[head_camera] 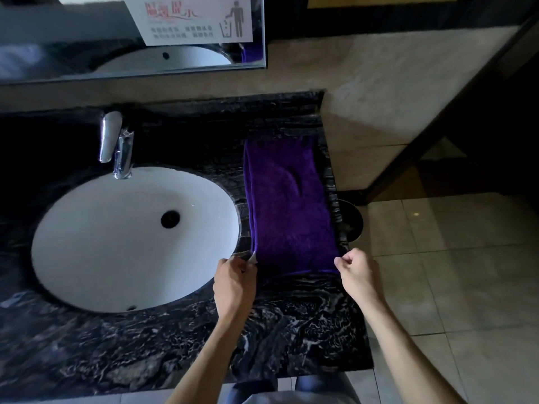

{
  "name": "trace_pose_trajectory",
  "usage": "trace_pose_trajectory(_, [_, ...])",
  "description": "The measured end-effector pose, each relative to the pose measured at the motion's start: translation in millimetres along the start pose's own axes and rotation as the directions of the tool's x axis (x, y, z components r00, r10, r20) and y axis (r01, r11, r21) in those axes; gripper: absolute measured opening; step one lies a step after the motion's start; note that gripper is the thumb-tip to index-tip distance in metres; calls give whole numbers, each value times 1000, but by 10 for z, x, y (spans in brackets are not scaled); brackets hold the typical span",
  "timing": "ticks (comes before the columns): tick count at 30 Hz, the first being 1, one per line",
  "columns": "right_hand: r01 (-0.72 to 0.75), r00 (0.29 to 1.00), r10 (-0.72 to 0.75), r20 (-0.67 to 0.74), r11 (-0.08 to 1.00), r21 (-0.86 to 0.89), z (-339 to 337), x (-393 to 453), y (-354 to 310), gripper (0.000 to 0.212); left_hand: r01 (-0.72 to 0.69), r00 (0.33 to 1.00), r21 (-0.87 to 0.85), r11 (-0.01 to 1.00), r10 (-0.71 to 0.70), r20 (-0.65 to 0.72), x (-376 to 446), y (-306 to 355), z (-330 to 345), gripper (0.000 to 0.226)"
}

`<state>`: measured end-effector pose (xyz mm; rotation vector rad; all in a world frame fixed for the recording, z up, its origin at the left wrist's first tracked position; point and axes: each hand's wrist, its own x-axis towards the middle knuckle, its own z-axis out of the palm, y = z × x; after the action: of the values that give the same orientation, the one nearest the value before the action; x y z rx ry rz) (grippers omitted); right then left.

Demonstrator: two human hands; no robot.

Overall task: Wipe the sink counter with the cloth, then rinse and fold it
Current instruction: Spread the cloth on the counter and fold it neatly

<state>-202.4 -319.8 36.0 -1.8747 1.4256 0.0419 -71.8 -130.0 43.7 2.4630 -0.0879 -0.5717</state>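
Purple cloth [287,205] (flat), near corners pinched, left hand [234,279], right hand [357,274]

Notice [198,20]: 1 white sheet fixed on the mirror [58,39], above the sink basin [116,243]. Red Chinese heading, blurred, not legible. 2 lines of small grey Chinese text beneath, not legible. Grey pictogram at its right: figure dropping litter into a bin.

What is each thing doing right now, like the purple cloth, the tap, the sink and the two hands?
Cloth: laid flat on the counter, folded lengthwise.
Tap: no water running.
Sink: empty, drain open.
Left hand: pinches the cloth's near left corner.
Right hand: pinches the near right corner.
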Motion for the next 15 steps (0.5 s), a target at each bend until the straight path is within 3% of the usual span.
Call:
trace_pose_trajectory(9, [86, 995, -94, -35, 979, -184, 13, -129, -58, 16, 46, 998, -77, 996, -48, -34, 5, -62, -84, 15])
trace_pose_trajectory(13, [120, 990, -134, -44, 965, -234, 4, -207, -93, 24, 40, 998, -84, 996, -44, -44, -54, 67, -52, 44])
trace_pose_trajectory(15, [139, 987, -152, -50, 969, -203, 3, -209, -90, 21, 78, 996, -48, 996, -79, -33, -84, 130, -1, 48])
